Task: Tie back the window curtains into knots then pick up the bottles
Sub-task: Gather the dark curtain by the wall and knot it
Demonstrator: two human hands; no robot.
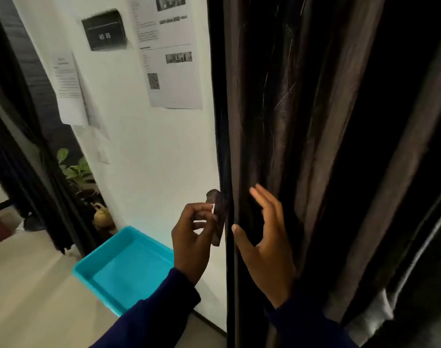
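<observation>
Left hand (193,238) raised beside the white wall (149,159), fingers curled and pinching a dark brown strip of curtain edge (217,217) that sticks out past the wall corner; something small and white at the fingertips, perhaps a tag, too blurred to name. Right hand (266,243) spread wide, fingers straight and apart, palm laid toward the folds of the dark brown curtain (302,146), thumb near the curtain's leading edge; whether touching the cloth, cannot tell. Curtain hanging full length, unknotted, filling the right half of the view and hiding whatever lies behind it. Dark blue sleeves (161,315) on both forearms.

Low against the wall, just left of the left wrist, a turquoise plastic tray (94,266) on the pale floor (26,297). Behind the tray, a small tan pot-shaped ornament (102,217) and a green leafy plant (75,169), partly screened by a black curtain (21,136) at far left. On the wall above, a black sign (104,31) reading "WS 05", a printed sheet with a QR code (169,59), and another paper notice (69,89).
</observation>
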